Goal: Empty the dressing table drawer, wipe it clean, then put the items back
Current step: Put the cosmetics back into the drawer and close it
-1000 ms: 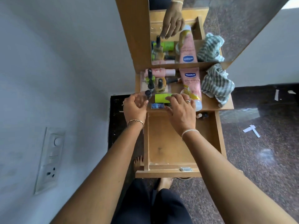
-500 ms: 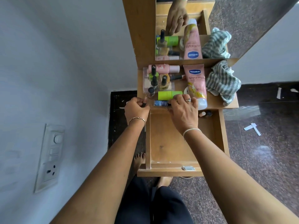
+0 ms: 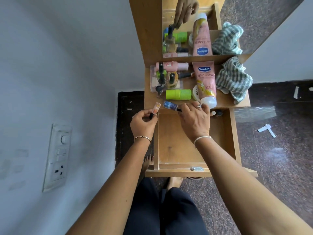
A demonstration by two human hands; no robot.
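Observation:
The wooden drawer point(image 3: 176, 146) stands pulled out below the dressing table top point(image 3: 225, 100). My left hand point(image 3: 144, 122) pinches a small orange nail polish bottle point(image 3: 156, 107) by its black cap, just left of the drawer's back corner. My right hand point(image 3: 194, 119) holds a small blue bottle point(image 3: 170, 105) by its cap at the table top's front edge. Two small bottles point(image 3: 216, 113) lie at the drawer's back right. On the top lie a green tube point(image 3: 178, 94), a pink Vaseline tube point(image 3: 205, 82), several nail polish bottles point(image 3: 165, 78) and a striped cloth point(image 3: 233, 78).
A mirror point(image 3: 194, 26) rises behind the table top and reflects the items. A white wall with a switch and socket plate point(image 3: 57, 156) is on the left. Dark stone floor with white scraps point(image 3: 266, 130) lies to the right. My bare feet are under the drawer.
My left hand has lifted the orange bottle up and tipped it outward. My right hand has taken hold of the blue bottle, which now lies angled at the table edge.

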